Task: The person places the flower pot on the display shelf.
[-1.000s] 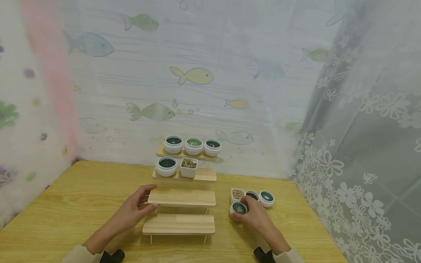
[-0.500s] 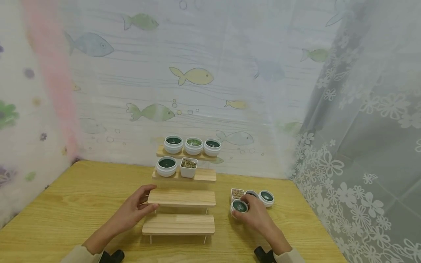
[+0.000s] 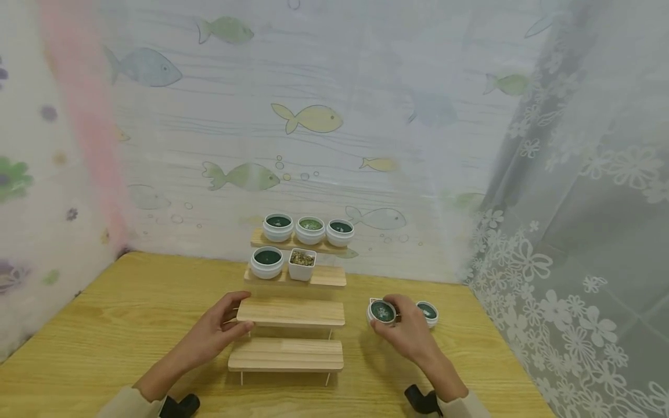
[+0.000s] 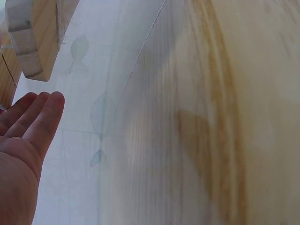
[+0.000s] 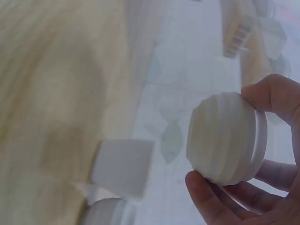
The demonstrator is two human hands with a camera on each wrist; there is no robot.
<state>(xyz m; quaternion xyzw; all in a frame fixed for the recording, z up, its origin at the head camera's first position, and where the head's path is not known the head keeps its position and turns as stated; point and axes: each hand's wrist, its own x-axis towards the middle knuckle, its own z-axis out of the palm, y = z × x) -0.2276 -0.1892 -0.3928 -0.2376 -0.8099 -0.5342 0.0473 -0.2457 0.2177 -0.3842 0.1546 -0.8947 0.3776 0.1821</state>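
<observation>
My right hand [image 3: 413,334] pinches a small white ribbed pot [image 3: 382,312] with a dark green top between thumb and fingers. The right wrist view shows this pot [image 5: 227,138] held off the table, its side toward the camera. Below it stand a white square pot [image 5: 123,168] and part of a round one. My left hand [image 3: 214,328] is at the left end of a wooden tiered stand [image 3: 290,312], its thumb by the second step from the front. Fairly straight fingers of the left hand [image 4: 28,136] lie close to the board end in the left wrist view.
Three round pots [image 3: 310,231] line the stand's top step. A round pot [image 3: 267,263] and a square pot [image 3: 302,265] of grainy bits sit one step lower. Another green-topped pot [image 3: 427,313] stands on the table [image 3: 157,302] at right. Fish-printed curtain hangs behind.
My right hand has lifted the round pot from the table and moved it slightly up and away in the head view, covering the pots behind. The left hand keeps its place.
</observation>
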